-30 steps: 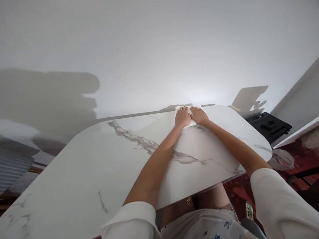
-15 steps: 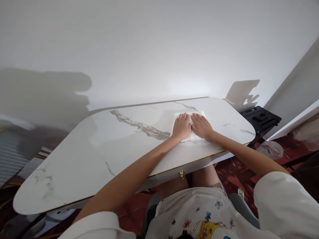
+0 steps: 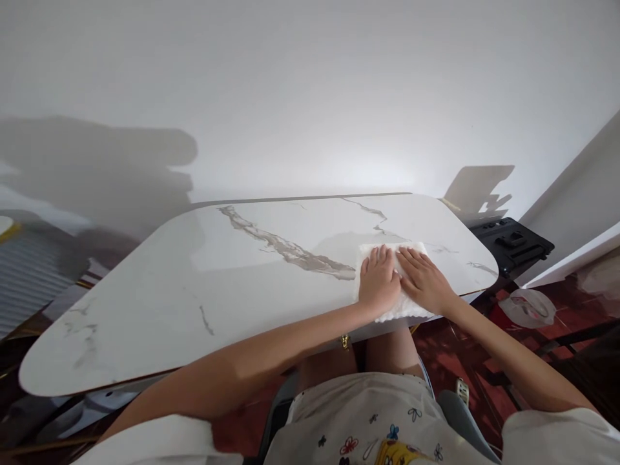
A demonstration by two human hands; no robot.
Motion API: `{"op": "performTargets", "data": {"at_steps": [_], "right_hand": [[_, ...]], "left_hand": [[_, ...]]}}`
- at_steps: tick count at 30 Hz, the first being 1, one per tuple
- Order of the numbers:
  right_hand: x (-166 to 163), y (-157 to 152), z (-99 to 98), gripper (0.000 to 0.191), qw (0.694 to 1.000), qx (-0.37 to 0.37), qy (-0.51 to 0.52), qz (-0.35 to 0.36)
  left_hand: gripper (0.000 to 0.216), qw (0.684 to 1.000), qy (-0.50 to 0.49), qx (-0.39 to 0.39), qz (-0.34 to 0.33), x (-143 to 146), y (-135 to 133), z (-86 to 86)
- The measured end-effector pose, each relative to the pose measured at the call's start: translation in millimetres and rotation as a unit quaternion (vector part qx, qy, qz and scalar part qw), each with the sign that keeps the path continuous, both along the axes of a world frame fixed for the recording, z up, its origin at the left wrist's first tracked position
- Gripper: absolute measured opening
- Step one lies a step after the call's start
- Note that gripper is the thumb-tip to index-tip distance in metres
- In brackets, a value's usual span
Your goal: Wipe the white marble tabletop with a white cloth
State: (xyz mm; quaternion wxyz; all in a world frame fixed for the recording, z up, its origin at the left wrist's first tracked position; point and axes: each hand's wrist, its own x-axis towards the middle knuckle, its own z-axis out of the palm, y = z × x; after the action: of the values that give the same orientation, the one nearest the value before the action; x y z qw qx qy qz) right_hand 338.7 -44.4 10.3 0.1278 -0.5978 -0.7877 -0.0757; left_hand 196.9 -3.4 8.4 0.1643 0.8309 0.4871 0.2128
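A white, textured cloth (image 3: 394, 309) lies flat near the front right edge of the marble-patterned table (image 3: 242, 284). Both of my hands press down on it. My left hand (image 3: 380, 283) rests on its left half with the fingers stretched forward. Beside it, my right hand (image 3: 423, 279) lies flat on the right half, fingers pointing forward and left. The thumbs meet or nearly meet in the middle. At the front, part of the cloth reaches the table edge.
A white wall (image 3: 310, 97) stands behind the table. To the right is a black hard case (image 3: 513, 242), and below it a clear plastic bag (image 3: 527, 308) on the red floor. A small gold knob (image 3: 345, 341) sits on the table's front.
Both hands and the cloth have slid toward me and to the right, from the middle of the tabletop to its front edge. The camera view has shifted slightly.
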Motion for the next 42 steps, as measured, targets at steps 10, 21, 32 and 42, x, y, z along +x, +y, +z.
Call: {"op": "performTargets", "data": {"at_steps": [10, 21, 32, 42], "right_hand": [[39, 47, 7.4, 0.056, 0.999, -0.010, -0.027, -0.025], [34, 163, 12.6, 0.055, 0.999, -0.021, -0.040, 0.002], [16, 260, 15.4, 0.055, 0.998, -0.029, -0.017, 0.057], [48, 296, 13.6, 0.055, 0.999, -0.030, 0.013, 0.010]], "left_hand": [[0.056, 0.999, -0.008, -0.020, -0.027, 39, 42, 13.7], [0.049, 0.999, -0.010, 0.021, 0.039, 38, 136, 16.7], [0.047, 0.991, 0.019, 0.077, 0.106, 24, 215, 9.4], [0.044, 0.991, 0.018, 0.108, 0.081, 58, 258, 14.0]]}}
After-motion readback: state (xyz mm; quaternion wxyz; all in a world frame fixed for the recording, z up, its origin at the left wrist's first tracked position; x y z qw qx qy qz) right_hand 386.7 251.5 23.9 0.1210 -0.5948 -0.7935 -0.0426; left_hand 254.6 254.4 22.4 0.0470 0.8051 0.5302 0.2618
